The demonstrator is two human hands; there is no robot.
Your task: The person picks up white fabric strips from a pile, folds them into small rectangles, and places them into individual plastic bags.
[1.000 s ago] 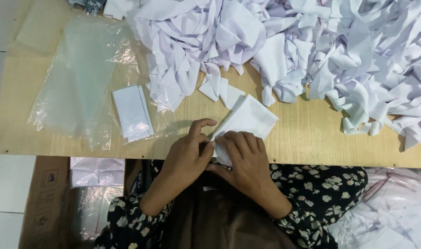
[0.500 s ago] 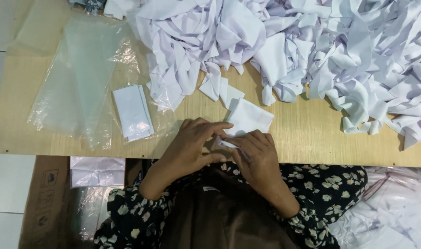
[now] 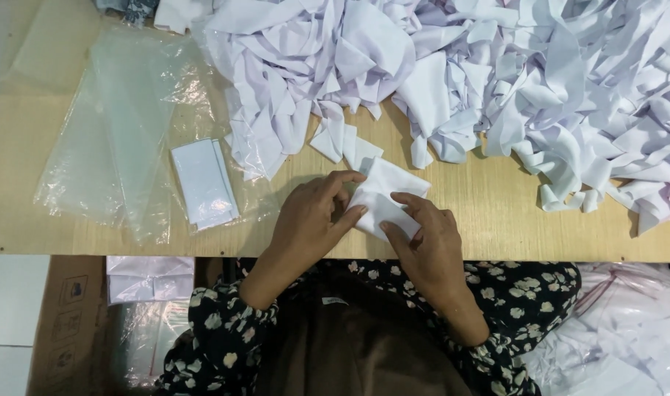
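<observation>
a pale wooden worktop (image 3: 496,213) fills most of the frame from the left edge to the right, its near edge running across just below the middle. the biggest thing on it is a heap of white cloth pieces (image 3: 496,81), loose and tangled, spread across the whole upper right and reaching past the centre top. to the upper left lies a sheet of clear plastic bags (image 3: 107,139), flat and crinkled, and on its right part rests a small neat stack of folded white pieces (image 3: 203,182), well apart from the hands. below the worktop edge, at the lower left, a brown cardboard box (image 3: 63,323) holds a packed white bundle (image 3: 148,277) in plastic; at the lower right more bagged white cloth (image 3: 621,330) shows beside the person's dark flowered sleeves (image 3: 217,337). at the centre of the frame, just under the edge of the heap, both hands meet on one folded white cloth piece (image 3: 383,194) that lies on the worktop. the left hand (image 3: 306,220) is curled, its fingers and thumb pinching the piece's left edge. the right hand (image 3: 427,238) is also closed on it, thumb and fingertips pressing the lower right corner. the upper corner of the piece pokes out above both hands, touching a stray strip from the heap.
</observation>
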